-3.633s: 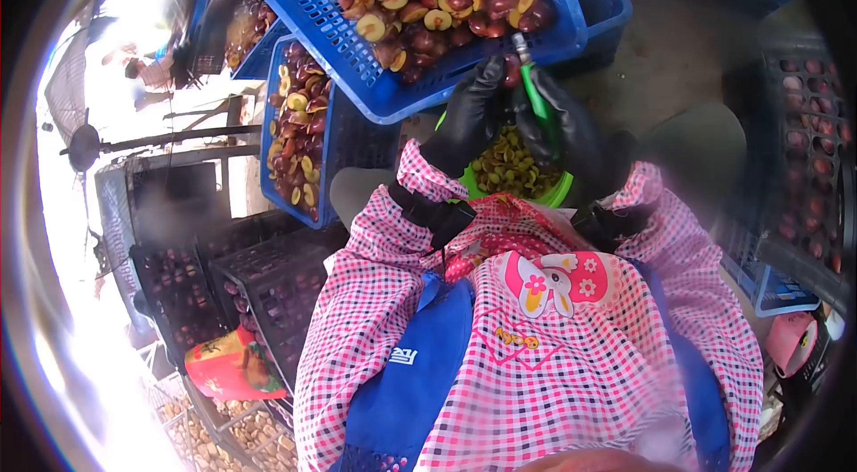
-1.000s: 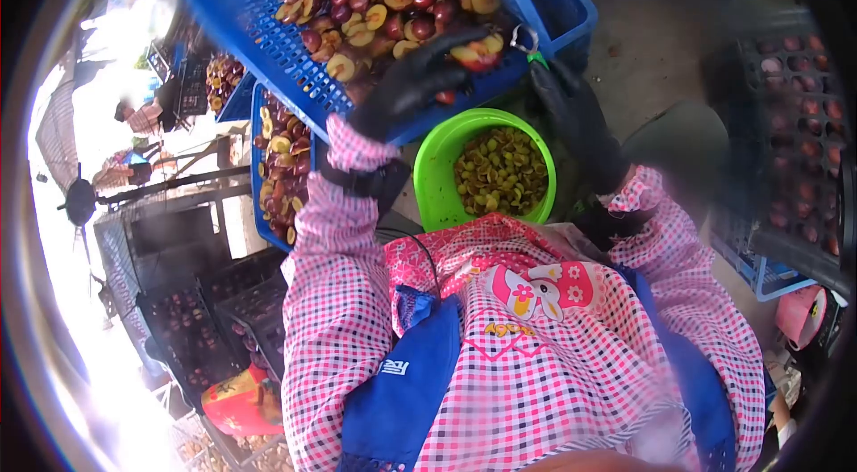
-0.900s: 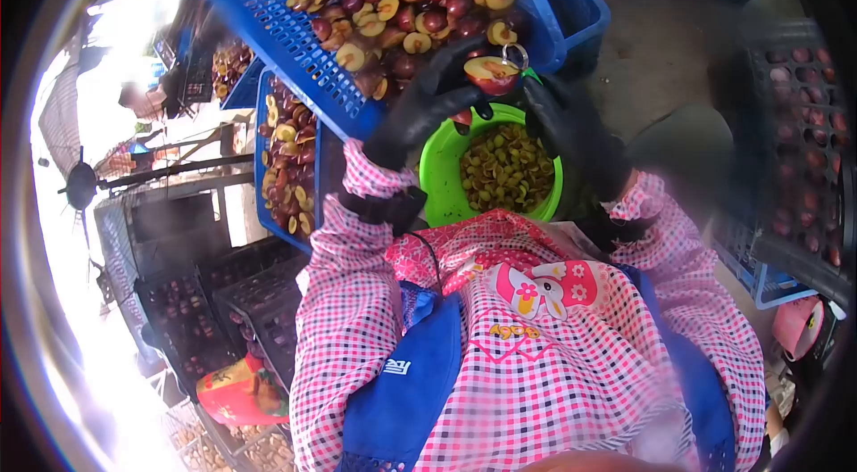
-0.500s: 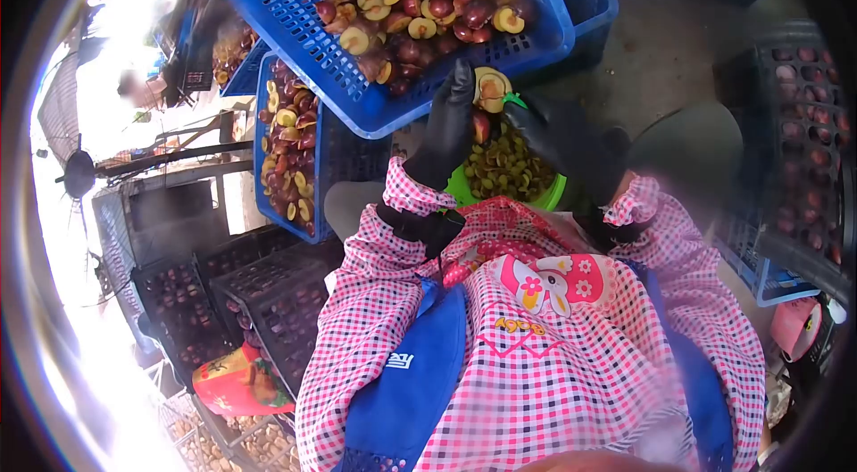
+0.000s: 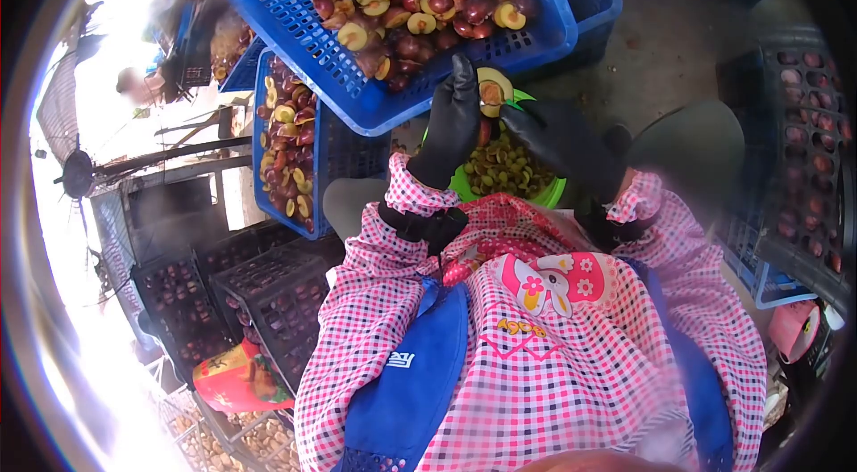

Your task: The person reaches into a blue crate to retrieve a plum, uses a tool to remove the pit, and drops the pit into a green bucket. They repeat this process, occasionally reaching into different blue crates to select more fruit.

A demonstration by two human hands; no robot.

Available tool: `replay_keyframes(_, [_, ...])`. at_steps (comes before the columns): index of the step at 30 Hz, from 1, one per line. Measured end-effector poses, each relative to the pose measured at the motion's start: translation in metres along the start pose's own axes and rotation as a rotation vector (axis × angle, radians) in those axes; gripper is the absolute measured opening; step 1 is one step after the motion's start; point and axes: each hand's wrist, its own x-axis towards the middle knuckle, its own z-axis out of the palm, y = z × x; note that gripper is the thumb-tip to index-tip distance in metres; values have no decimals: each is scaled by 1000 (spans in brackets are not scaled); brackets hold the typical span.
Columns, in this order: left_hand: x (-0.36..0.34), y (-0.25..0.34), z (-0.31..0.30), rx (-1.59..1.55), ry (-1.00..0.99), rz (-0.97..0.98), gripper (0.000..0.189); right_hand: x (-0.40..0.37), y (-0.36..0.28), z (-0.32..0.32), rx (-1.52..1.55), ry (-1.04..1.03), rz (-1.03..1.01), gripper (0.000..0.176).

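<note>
My left hand (image 5: 453, 120), in a black glove, holds a cut plum half (image 5: 493, 92) with its yellow flesh showing. My right hand (image 5: 553, 137), also gloved in black, grips a small green-handled tool (image 5: 516, 103) whose tip is at the plum's edge. Below both hands a bright green bowl (image 5: 555, 194) holds plum pits (image 5: 504, 167). Just beyond my left hand, a blue crate (image 5: 375, 120) is filled with halved plums (image 5: 415, 8).
Another blue crate of halved plums (image 5: 290, 146) stands at left. Black crates (image 5: 268, 293) with whole plums are at lower left. At right, a black crate (image 5: 808, 160) of plums sits over a blue one (image 5: 772, 285).
The plum half has turned slightly in my left hand, and the right hand with the green tool has shifted a little. More of the green bowl's far rim shows.
</note>
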Motion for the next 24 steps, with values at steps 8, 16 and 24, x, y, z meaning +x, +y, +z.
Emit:
replay_keyframes(8, [-8, 13, 9, 226, 65, 73, 66, -6, -16, -14, 1112, -561, 514, 40])
replay_keyframes(16, [-10, 15, 1, -337, -16, -144, 65, 1, -21, -1, 823, -490, 333, 34])
replay_keyframes(24, [-11, 9, -43, -16, -46, -208, 64, -3, 3, 21, 182, -594, -121, 40])
